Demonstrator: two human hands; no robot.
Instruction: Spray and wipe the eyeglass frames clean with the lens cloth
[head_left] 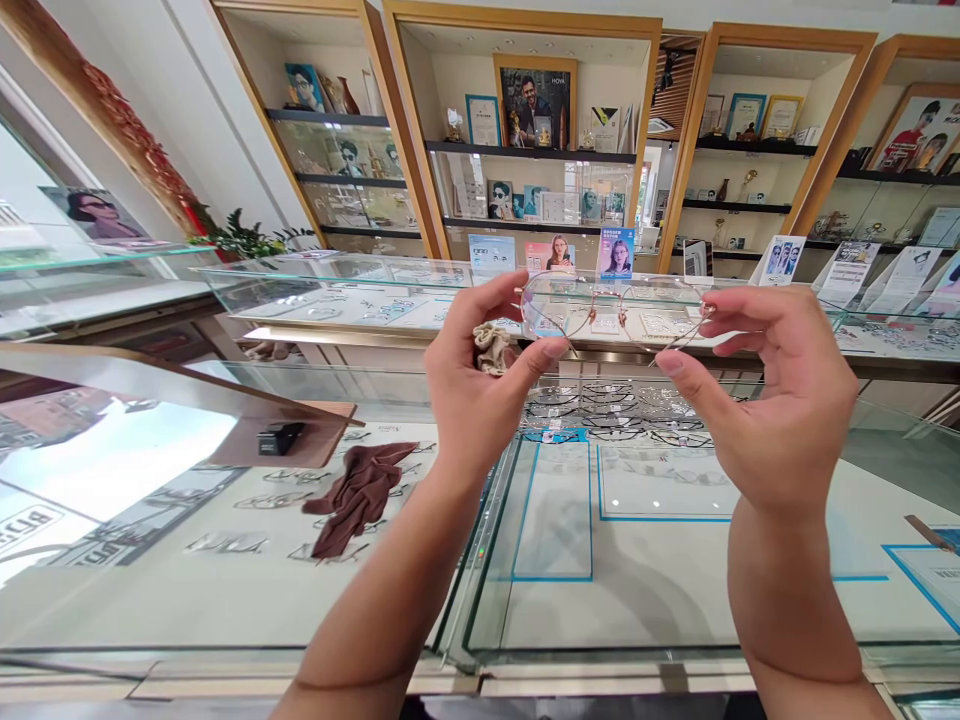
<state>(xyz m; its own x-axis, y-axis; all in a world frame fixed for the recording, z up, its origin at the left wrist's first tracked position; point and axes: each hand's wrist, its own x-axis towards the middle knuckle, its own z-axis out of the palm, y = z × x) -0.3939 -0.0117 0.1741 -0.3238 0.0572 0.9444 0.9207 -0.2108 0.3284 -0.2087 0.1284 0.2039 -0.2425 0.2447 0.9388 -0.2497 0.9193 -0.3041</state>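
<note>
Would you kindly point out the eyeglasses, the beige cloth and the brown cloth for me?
Eyeglasses (608, 294): head view, on the bridge between the lenses.
Beige cloth (492, 350): head view, on its crumpled folds.
Brown cloth (360, 492): head view, on the middle of its folds.

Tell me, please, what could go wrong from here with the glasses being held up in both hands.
The glasses are held only at their outer sides, so a slip by the left hand or right hand could drop them onto the glass counter below.

Their rims look thin, so uneven pulling might bend them.

The beige cloth bunched in the left hand may get in the way of a steady grip.
</note>
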